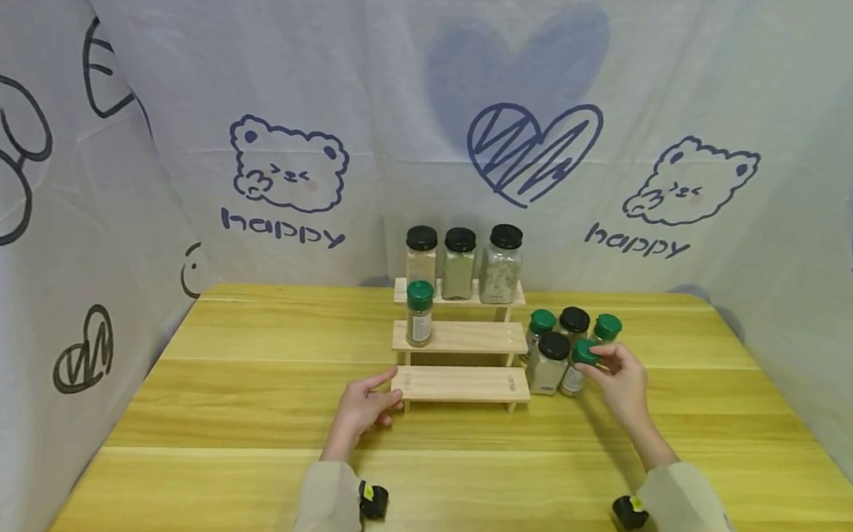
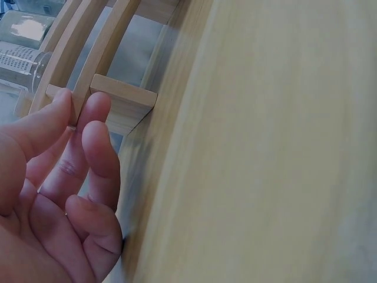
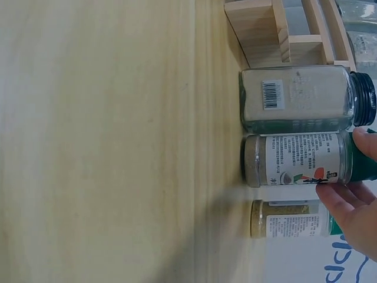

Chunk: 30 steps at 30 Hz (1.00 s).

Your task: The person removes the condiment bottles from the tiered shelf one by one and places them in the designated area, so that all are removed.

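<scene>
A three-step wooden rack stands mid-table. My left hand pinches the left end of its lowest step between thumb and fingers, also seen in the left wrist view. My right hand grips the green cap of a spice jar at the rack's right; in the right wrist view that labelled jar stands on the table. Beside it are a black-capped jar and several other jars. One green-capped jar sits on the middle step's left end; three black-capped jars fill the top step.
Behind the wooden table hangs a white cloth printed with bears and hearts, and it also runs along both sides. Another green-capped jar stands just behind my right hand.
</scene>
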### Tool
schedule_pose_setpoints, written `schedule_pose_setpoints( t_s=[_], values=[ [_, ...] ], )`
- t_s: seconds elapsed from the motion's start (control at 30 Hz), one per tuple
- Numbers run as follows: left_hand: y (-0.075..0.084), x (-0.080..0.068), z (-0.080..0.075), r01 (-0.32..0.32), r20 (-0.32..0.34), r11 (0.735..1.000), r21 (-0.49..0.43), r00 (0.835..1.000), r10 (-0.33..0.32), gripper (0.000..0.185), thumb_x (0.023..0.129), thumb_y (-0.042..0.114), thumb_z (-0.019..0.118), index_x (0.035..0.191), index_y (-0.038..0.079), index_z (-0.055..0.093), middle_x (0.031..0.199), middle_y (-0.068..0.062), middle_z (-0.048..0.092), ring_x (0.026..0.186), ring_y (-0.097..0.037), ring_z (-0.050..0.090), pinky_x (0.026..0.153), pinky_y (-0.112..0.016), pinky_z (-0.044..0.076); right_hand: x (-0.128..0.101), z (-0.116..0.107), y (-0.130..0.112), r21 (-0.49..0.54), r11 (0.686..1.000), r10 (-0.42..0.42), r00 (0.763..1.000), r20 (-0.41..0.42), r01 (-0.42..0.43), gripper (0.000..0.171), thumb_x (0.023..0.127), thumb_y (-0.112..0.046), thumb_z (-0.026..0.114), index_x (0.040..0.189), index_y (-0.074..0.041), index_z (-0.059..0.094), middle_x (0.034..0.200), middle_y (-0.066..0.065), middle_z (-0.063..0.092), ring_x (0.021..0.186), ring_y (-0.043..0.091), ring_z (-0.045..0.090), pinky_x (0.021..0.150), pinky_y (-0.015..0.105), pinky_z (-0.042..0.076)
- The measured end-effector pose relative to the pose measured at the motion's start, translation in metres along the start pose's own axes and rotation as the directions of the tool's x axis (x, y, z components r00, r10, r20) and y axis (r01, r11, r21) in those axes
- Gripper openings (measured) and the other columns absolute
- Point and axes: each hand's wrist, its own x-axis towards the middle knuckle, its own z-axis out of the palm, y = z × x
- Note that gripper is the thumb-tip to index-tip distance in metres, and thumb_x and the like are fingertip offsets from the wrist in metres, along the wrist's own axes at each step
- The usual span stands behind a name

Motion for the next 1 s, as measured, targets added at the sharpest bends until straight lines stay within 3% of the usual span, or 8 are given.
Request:
schedule_pose_setpoints(
  t_s=[0.07, 0.13, 0.3, 0.5, 0.6, 0.77, 0.97, 1.0],
  values=[
    [0.000, 0.000, 0.000, 0.000, -0.001, 1.000, 0.000, 1.000, 0.000, 0.043, 0.085, 0.012, 0.061, 0.127, 0.013, 0.051, 0.076, -0.011, 0.067, 0.038, -0.009, 0.047, 0.033, -0.019, 0.021, 0.000, -0.001, 0.005, 0.061, 0.998, -0.007, 1.000, 0.012, 0.007, 0.022, 0.068, 0.003, 0.074, 0.085, -0.003, 0.062, 0.089, -0.004, 0.061, 0.079, -0.001, 0.058, 0.066, 0.011, 0.045],
    [0.000, 0.000, 0.000, -0.001, -0.001, 1.000, 0.001, 1.000, 0.001, 0.043, 0.085, 0.012, 0.062, 0.127, 0.013, 0.051, 0.076, -0.011, 0.067, 0.038, -0.009, 0.047, 0.033, -0.019, 0.021, -0.001, 0.001, -0.003, 0.091, 0.996, 0.013, 1.000, 0.007, -0.014, 0.022, 0.068, 0.010, 0.072, 0.085, 0.003, 0.060, 0.088, 0.000, 0.061, 0.078, 0.000, 0.058, 0.066, 0.012, 0.046],
    [0.000, 0.000, 0.000, 0.005, -0.002, 1.000, 0.003, 1.000, -0.005, 0.044, 0.085, 0.012, 0.062, 0.127, 0.013, 0.052, 0.076, -0.011, 0.067, 0.038, -0.010, 0.047, 0.033, -0.019, 0.021, -0.002, 0.004, -0.022, 0.063, 0.995, 0.073, 0.997, -0.003, -0.072, 0.024, 0.066, 0.023, 0.064, 0.086, 0.015, 0.053, 0.086, -0.002, 0.059, 0.077, -0.001, 0.057, 0.066, 0.012, 0.046],
    [0.001, 0.000, 0.000, 0.014, -0.001, 1.000, -0.008, 1.000, -0.014, 0.043, 0.085, 0.012, 0.062, 0.127, 0.013, 0.052, 0.076, -0.012, 0.067, 0.038, -0.009, 0.047, 0.033, -0.019, 0.021, -0.004, 0.002, -0.016, 0.115, 0.993, 0.027, 0.999, 0.024, -0.029, 0.023, 0.068, 0.016, 0.068, 0.086, 0.007, 0.057, 0.088, -0.001, 0.061, 0.080, 0.000, 0.058, 0.066, 0.013, 0.046],
    [0.001, 0.000, 0.001, 0.016, 0.001, 1.000, -0.013, 1.000, -0.016, 0.043, 0.085, 0.011, 0.062, 0.127, 0.013, 0.052, 0.076, -0.012, 0.067, 0.038, -0.009, 0.047, 0.033, -0.019, 0.021, -0.003, -0.001, 0.000, 0.137, 0.990, -0.016, 0.999, 0.042, 0.010, 0.024, 0.069, 0.013, 0.069, 0.088, 0.003, 0.059, 0.091, 0.000, 0.062, 0.083, 0.001, 0.058, 0.068, 0.013, 0.046],
    [0.001, 0.000, 0.001, 0.012, 0.000, 1.000, -0.009, 1.000, -0.012, 0.043, 0.085, 0.012, 0.062, 0.127, 0.013, 0.052, 0.076, -0.012, 0.067, 0.038, -0.009, 0.047, 0.033, -0.019, 0.021, -0.001, -0.008, 0.036, 0.083, 0.995, -0.058, 0.995, 0.085, 0.051, 0.027, 0.073, 0.004, 0.070, 0.095, -0.007, 0.061, 0.100, -0.004, 0.060, 0.091, 0.003, 0.057, 0.073, 0.015, 0.046],
    [0.000, 0.000, 0.001, 0.013, -0.008, 1.000, 0.004, 1.000, -0.013, 0.043, 0.085, 0.012, 0.062, 0.126, 0.014, 0.052, 0.077, -0.011, 0.067, 0.038, -0.009, 0.048, 0.033, -0.019, 0.022, -0.004, -0.013, 0.039, 0.134, 0.990, -0.060, 0.994, 0.094, 0.047, 0.027, 0.075, 0.001, 0.070, 0.098, -0.008, 0.061, 0.104, 0.002, 0.057, 0.096, 0.008, 0.057, 0.077, 0.019, 0.046],
    [0.000, 0.000, 0.001, 0.012, -0.008, 1.000, 0.005, 1.000, -0.012, 0.043, 0.085, 0.012, 0.062, 0.126, 0.014, 0.052, 0.077, -0.012, 0.067, 0.038, -0.009, 0.048, 0.033, -0.019, 0.022, -0.005, -0.012, 0.029, 0.127, 0.992, -0.027, 0.996, 0.085, 0.016, 0.025, 0.075, 0.003, 0.069, 0.098, -0.005, 0.060, 0.103, 0.004, 0.057, 0.095, 0.009, 0.057, 0.077, 0.019, 0.046]
  ],
)
